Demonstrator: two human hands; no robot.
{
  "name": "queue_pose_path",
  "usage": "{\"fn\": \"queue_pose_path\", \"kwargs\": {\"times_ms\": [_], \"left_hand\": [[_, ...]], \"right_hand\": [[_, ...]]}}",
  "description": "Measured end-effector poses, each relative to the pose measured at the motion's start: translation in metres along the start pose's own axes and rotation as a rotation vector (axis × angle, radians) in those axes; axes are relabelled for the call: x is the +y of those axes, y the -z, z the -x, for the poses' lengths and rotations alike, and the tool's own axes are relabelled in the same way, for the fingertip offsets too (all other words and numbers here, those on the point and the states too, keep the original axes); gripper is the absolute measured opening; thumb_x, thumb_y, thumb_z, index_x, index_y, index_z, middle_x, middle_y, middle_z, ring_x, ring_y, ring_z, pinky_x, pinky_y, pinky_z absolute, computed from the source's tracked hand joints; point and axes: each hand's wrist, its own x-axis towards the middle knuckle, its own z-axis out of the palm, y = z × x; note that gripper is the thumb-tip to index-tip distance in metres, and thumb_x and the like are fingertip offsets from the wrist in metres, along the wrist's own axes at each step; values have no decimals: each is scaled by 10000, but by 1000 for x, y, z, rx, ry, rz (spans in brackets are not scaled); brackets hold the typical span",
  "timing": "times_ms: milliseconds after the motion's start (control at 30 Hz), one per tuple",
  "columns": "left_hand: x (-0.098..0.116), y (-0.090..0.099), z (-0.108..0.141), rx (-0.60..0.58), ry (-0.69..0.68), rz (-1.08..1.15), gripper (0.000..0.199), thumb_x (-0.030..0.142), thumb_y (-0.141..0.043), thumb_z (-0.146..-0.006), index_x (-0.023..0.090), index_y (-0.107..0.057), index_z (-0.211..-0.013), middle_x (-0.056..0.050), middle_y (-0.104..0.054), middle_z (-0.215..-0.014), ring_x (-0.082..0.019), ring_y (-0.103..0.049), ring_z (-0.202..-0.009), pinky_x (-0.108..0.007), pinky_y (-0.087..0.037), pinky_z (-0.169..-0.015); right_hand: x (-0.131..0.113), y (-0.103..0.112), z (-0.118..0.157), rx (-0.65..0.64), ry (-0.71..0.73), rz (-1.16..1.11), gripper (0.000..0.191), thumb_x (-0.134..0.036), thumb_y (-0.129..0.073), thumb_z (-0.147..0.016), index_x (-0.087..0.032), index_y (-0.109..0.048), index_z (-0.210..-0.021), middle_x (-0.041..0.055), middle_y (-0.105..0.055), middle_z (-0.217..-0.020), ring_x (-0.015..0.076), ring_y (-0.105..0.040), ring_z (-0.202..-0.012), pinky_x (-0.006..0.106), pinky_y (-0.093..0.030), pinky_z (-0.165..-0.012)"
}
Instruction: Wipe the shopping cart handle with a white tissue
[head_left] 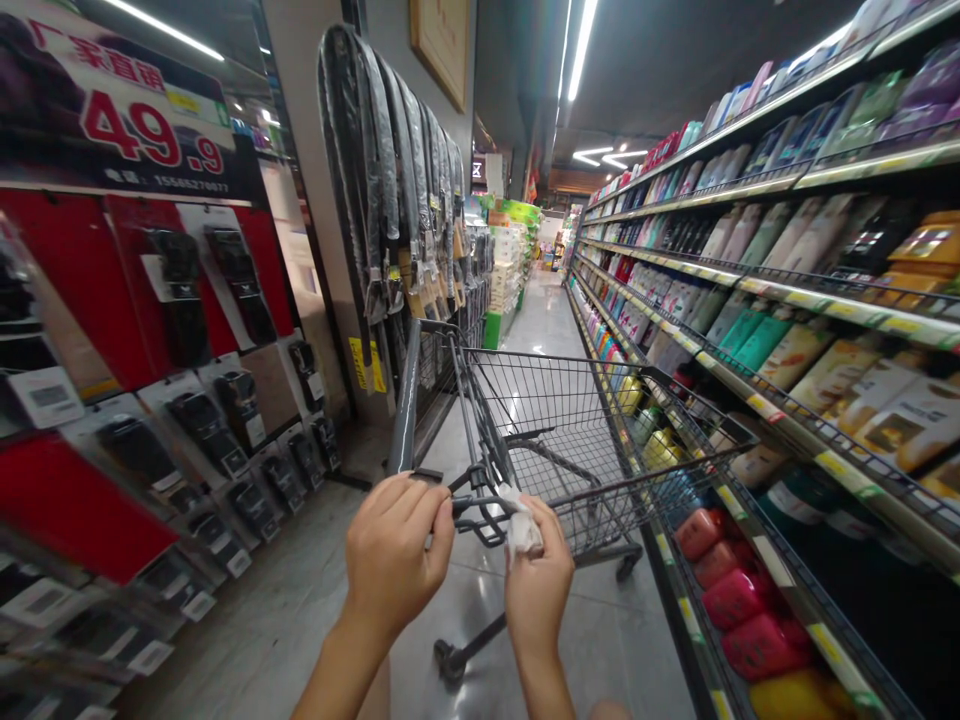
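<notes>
A dark wire shopping cart (555, 400) stands turned sideways in the aisle before me, its basket towards the right-hand shelves. My left hand (397, 545) is closed around the cart's frame near the lower end of the grey handle bar (406, 400). In my right hand (538, 580) a crumpled white wipe (523, 525) is pressed against the cart's upper frame, fingers wrapped over it. Whether the wipe is paper or cloth I cannot tell. Under the basket, a caster wheel (450, 660) rests on the floor.
Shelves of bottles (765, 330) line the right side, close to the basket. Packaged belts (397, 170) hang on a rack at the left, beside a display of boxed dark goods (210, 420) under a price sign (142, 110). The tiled aisle (544, 310) runs ahead.
</notes>
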Motion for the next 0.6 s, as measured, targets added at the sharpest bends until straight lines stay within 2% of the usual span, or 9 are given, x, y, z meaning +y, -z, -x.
{"fn": "queue_pose_path", "kwargs": {"times_ms": [100, 200, 300, 400, 500, 600], "left_hand": [[-1, 2, 1, -2, 0, -4, 159, 171, -487, -834, 195, -614, -741, -5, -635, -658, -165, -569, -676, -342, -483, -805], [-2, 4, 1, 5, -3, -12, 164, 170, -487, -835, 195, -606, -724, -4, -629, -651, -165, -566, -677, -337, -479, -803], [-2, 5, 2, 9, -1, -27, 178, 176, -482, -838, 197, -591, -699, -3, -609, -626, -163, -554, -660, -331, -476, -799], [-3, 5, 2, 28, -15, -48, 243, 189, -448, -846, 206, -546, -624, -13, -577, -585, -161, -535, -624, -325, -479, -781], [-3, 4, 2, 25, -31, -58, 239, 181, -439, -839, 207, -549, -627, -19, -585, -593, -161, -539, -622, -324, -480, -775], [-4, 2, 3, 17, -26, -52, 173, 156, -481, -819, 201, -590, -692, -3, -603, -607, -156, -547, -626, -330, -480, -796]], "right_hand": [[-18, -3, 2, -48, -141, -143, 277, -129, -539, -738, -140, -659, -988, 92, -706, -942, 210, -656, -843, 324, -501, -774], [-42, -5, -1, -72, -140, -230, 295, -115, -535, -740, -145, -658, -1006, 89, -705, -977, 203, -661, -868, 317, -507, -793], [-65, -10, 0, -110, -38, -227, 254, -106, -544, -765, -170, -673, -974, 83, -693, -1020, 204, -646, -942, 332, -500, -843], [-75, -15, 7, -156, 132, -159, 206, -122, -553, -818, -195, -681, -961, 84, -688, -1015, 208, -638, -941, 357, -505, -826], [-69, -19, 14, -100, 303, -88, 238, -130, -546, -854, -212, -654, -1049, 94, -678, -1050, 211, -636, -945, 374, -510, -807], [-49, -20, 18, 9, 381, -33, 269, -137, -546, -869, -212, -617, -1117, 110, -665, -1092, 214, -637, -959, 378, -514, -801]]}}
